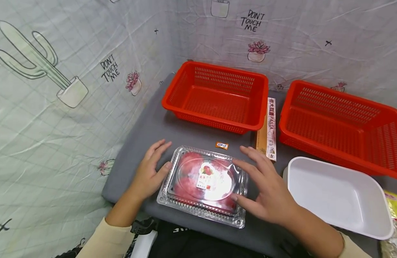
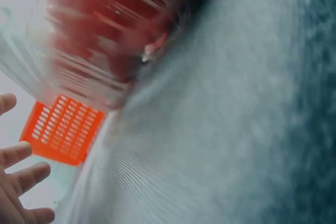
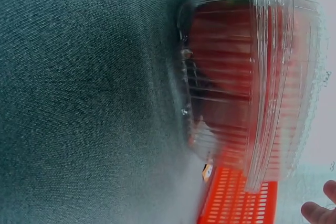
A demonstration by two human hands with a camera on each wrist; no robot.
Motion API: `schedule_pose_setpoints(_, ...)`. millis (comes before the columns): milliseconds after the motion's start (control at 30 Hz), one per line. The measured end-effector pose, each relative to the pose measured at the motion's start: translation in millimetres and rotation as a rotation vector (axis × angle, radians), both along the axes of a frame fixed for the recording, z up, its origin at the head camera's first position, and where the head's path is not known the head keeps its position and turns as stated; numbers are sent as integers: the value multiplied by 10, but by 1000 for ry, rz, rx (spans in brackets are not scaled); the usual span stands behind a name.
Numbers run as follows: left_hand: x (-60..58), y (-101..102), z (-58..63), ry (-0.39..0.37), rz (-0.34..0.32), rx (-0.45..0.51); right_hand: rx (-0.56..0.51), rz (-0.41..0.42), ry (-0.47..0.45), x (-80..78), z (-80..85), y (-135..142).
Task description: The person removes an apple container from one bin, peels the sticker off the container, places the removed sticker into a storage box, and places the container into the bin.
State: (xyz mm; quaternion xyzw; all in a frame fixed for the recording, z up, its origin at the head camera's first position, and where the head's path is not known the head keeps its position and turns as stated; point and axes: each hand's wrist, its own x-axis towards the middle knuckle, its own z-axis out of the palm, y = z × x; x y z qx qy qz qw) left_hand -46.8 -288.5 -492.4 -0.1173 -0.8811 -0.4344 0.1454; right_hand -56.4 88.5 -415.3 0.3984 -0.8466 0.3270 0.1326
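Observation:
A clear plastic clamshell box point(image 1: 187, 182) of red fruit lies lid up on the grey table near its front edge. A white label with a fruit picture is on its lid, partly washed out by glare. My left hand point(image 1: 150, 176) is at the box's left side, fingers spread and pointing forward. Over the right edge, my right hand point(image 1: 266, 191) reaches in with its fingers apart, overlapping the lid in the head view. Both wrist views show the ribbed side of the box point(image 3: 220, 66), with the spread left fingers point(image 2: 26, 177) at the lower left of the left one.
Two red plastic baskets point(image 1: 217, 96) point(image 1: 330, 122) stand at the back, a pasta box point(image 1: 271, 129) between them. A small wrapped candy point(image 1: 222, 145) lies behind the clamshell. To the right are a white tub point(image 1: 327, 193) and a yellow package point(image 1: 396, 204). Printed cloth point(image 1: 98, 39) hangs behind.

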Motion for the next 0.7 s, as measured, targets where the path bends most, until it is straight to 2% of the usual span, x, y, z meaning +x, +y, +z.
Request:
schedule_pose_setpoints(267,-47,-64,-106,22,57,-67,30,-2,-50,-4,17,-30)
schedule_pose_setpoints(500,-91,-94,-237,-20,162,-236,28,20,-57,-14,27,-95)
schedule_pose_setpoints(700,-110,-87,-286,-45,191,-324,45,42,-85,-18,18,-148)
